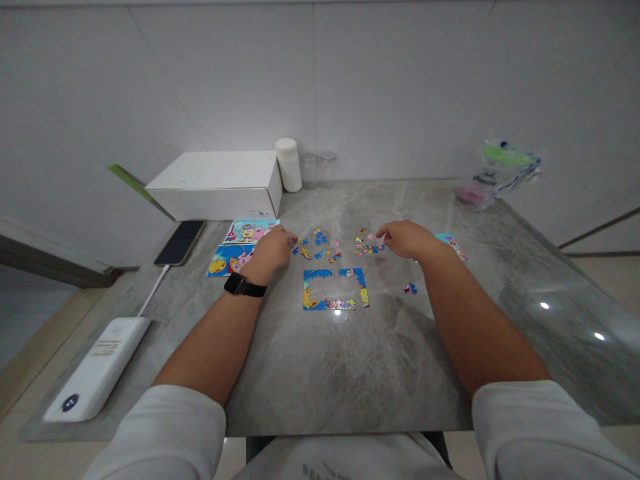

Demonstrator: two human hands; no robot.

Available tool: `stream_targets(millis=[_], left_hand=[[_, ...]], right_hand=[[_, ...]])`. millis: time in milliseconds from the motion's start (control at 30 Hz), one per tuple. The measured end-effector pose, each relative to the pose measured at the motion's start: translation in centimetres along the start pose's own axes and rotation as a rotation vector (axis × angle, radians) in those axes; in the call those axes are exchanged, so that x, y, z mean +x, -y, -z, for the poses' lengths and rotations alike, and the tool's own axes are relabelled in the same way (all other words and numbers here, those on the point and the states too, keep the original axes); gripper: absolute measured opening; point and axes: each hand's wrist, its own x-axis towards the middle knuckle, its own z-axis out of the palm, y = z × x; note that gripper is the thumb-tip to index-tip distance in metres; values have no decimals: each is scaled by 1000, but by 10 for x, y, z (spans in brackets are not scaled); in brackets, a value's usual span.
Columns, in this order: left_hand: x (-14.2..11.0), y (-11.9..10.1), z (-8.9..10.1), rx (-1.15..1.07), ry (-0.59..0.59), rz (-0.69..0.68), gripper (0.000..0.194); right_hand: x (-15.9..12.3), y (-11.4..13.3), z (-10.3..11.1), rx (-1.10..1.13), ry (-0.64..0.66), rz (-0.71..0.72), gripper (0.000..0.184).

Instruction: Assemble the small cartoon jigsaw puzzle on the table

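A partial jigsaw border (361, 273) lies on the table, its blue and yellow edge pieces framing bare stone. Beyond it, loose puzzle pieces (320, 238) are scattered in two groups. My left hand (273, 252), a black watch on its wrist, is at the left group with its fingers drawn together; whatever is between the fingertips is too small to make out. Beside the right group (370, 249), my right hand (404, 239) has thumb and forefinger slightly apart, with nothing visible between them. A separate small cluster of pieces (409, 289) lies nearer me, right of the border.
Two picture cards (250, 231) (225, 260) lie by my left hand, and another card (450, 244) is partly behind my right wrist. At the back stand a white box (215, 200), a white bottle (289, 167) and clear glasses (327, 170). A phone (180, 242) is cabled to a power bank (100, 367). A plastic bag (500, 173) sits back right.
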Motion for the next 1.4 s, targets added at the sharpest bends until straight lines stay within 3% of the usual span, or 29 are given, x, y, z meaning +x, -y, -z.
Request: stream_targets(millis=[200, 367, 667, 867, 1000, 1167, 1400], left_hand=[[-2, -6, 4, 2, -36, -10, 44], [-3, -19, 2, -43, -39, -113, 43], [-10, -49, 2, 17, -24, -216, 37], [-10, -47, -4, 61, -44, -224, 36], [-9, -44, -3, 17, -76, -192, 31], [-8, -44, -3, -82, -116, -248, 27], [-8, -43, -5, -131, -42, -366, 22]], right_hand=[[1, -1, -1, -6, 15, -15, 46], [0, 2, 0, -2, 34, -22, 46], [3, 23, -3, 22, -90, 106, 40], [4, 59, -28, 78, -185, 331, 45], [4, 74, -40, 77, -168, 378, 40], [7, 74, -44, 82, -148, 381, 36], [9, 68, -43, 130, -159, 376, 36]])
